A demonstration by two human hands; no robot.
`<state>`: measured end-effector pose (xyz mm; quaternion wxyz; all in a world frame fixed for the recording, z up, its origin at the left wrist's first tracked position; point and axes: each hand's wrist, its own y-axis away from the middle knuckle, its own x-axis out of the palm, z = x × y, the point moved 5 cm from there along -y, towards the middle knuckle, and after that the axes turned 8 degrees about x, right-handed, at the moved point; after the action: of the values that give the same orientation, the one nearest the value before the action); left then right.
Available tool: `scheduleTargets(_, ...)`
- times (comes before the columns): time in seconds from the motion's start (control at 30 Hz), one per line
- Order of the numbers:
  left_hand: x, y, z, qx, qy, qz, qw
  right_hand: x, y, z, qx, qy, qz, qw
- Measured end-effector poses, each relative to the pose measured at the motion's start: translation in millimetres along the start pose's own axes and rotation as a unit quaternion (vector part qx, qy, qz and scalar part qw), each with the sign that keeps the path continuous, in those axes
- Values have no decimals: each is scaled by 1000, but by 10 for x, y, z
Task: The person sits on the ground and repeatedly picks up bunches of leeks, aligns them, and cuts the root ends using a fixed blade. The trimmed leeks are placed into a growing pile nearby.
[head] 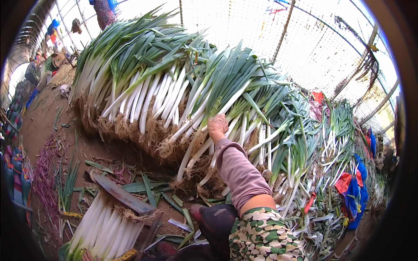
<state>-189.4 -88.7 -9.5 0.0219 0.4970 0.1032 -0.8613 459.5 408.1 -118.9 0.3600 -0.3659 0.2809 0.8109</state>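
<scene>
A long pile of leeks [140, 94] leans against the net wall, white stems and tangled roots facing me, green leaves to the back. My right hand [218, 125] reaches into it with fingers curled round leek stems below a sheaf of green leaves [225, 88]. At the lower left, a bundle of cleaner white leeks [101, 228] lies with its root ends against a worn metal plate [122, 194]. Part of my left hand [87, 256] shows on that bundle at the picture's bottom edge; its grip is mostly hidden.
Cut leaves and a purple heap of strands [45, 176] litter the soil floor [42, 120]. Yellow-and-black strips [125, 255] edge the bundle's stand. My dark-clad knee [217, 222] is below the pile. Blue and red plastic [354, 189] lies right. Poles hold the net wall [241, 26].
</scene>
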Motion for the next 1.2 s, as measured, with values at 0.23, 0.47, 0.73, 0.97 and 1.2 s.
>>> scheduleTargets(0.23, -21, 58, 0, -11, -4, -5, 1000, 95, -149, -13, 88, -87, 47, 991)
scheduleTargets(0.47, -60, 71, -11, -9, -35, 4, 999, -53, -444, -45, 62, -429, 313, 845)
scheduleTargets(0.73, -115, 9, -61, 1, -44, -26, 999, -1469, 158, -630, 13, -697, 400, 595)
scheduleTargets(0.97, 186, 84, -108, -32, 30, -39, 998, -1618, 781, -1421, 171, -788, 498, 318)
scheduleTargets(1.2, 128, 33, -295, -53, 114, -69, 990, -2520, 1786, -558, -44, -752, 546, 367)
